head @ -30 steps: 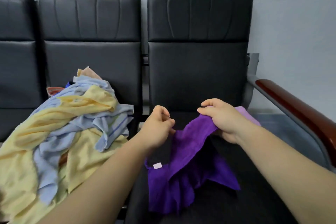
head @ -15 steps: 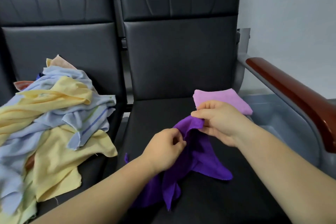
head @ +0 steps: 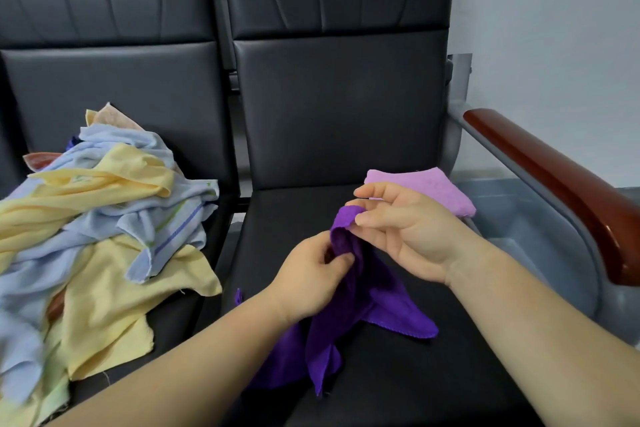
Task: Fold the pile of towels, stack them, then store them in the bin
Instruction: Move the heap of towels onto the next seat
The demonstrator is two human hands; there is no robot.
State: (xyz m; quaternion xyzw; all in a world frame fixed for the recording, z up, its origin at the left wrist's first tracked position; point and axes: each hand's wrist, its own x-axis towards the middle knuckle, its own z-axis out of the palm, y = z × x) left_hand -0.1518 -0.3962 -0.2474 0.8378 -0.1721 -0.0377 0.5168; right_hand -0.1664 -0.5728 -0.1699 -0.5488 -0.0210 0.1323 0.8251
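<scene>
- Head view, change: both hands have closed in on each other since half a second ago. The left hand [head: 311,274] has climbed up the purple towel [head: 374,308] to sit just below the right hand [head: 405,236].
- Right hand's grip has loosened. Its fingers are now spread and only lightly curved, with the top fold of the cloth nipped between two fingertips.
- Left hand: fingers curled in, pinching the same edge just lower down.
- Purple towel hangs bunched from the two pinches at frame centre. Its tail trails onto the black bench [head: 398,374] toward the lower centre, one corner lying flat to the right.
- Reading: hands look to be running along the edge to find a corner. The towel is not yet spread, and no fold has been started on it.
- Pink towel [head: 433,187], already folded, lies on the bench just behind the right hand, apart from it.
- Unfolded pile [head: 104,218] of yellow and blue cloths fills the left of the frame, well apart from both hands.
- Grey tub-like shape [head: 512,215] under the armrest [head: 554,184] at the right edge may be the bin; cannot confirm.
- Judgement: task is early, with one towel done and most still waiting.
</scene>
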